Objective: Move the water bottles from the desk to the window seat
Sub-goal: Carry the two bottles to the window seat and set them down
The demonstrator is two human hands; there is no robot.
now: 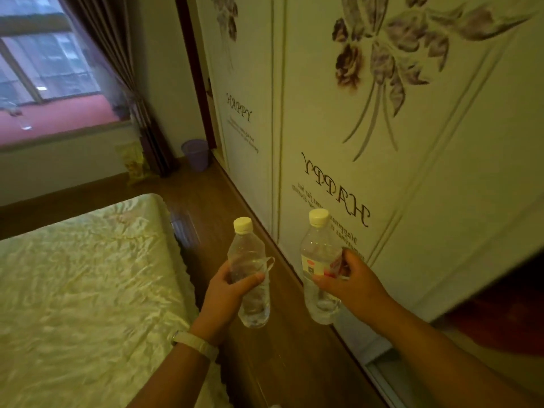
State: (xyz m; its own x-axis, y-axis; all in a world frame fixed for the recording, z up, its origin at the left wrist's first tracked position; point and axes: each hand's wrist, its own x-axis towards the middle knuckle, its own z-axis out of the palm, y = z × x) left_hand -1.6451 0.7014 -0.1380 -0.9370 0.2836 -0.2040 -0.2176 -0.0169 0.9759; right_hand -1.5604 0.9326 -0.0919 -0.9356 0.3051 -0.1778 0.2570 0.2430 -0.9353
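Carrying both bottles at once is the step in hand. The clear plastic water bottle with a white cap and no label (pixel 250 278) is gripped around its middle by the left hand (pixel 229 293), fingers and thumb closed around the body. The clear plastic water bottle with a white cap and a red-and-white label (pixel 319 269) is gripped at the label band by the right hand (pixel 350 281), likewise closed around it. Both bottles are in the air, roughly upright and slightly tilted, near each other but apart, above the brown wooden floor (pixel 206 195).

Both caps appear seated. The contents are clear; the fill level cannot be read with certainty, though the lower bodies look liquid-filled.

Recommended handling: keep the caps uppermost, hold each bottle at mid-body where thin plastic deforms least, and avoid squeezing, since soft walls likely buckle.

The reddish window seat ledge (pixel 59 119) lies ahead, under the window, well apart from the hands. The route probably follows the floor strip between the edge of the pale quilted bed (pixel 88 275) and the white floral wardrobe doors (pixel 353 172). A lilac plastic waste bin (pixel 195 154) stands in the far corner; its contents are not visible.
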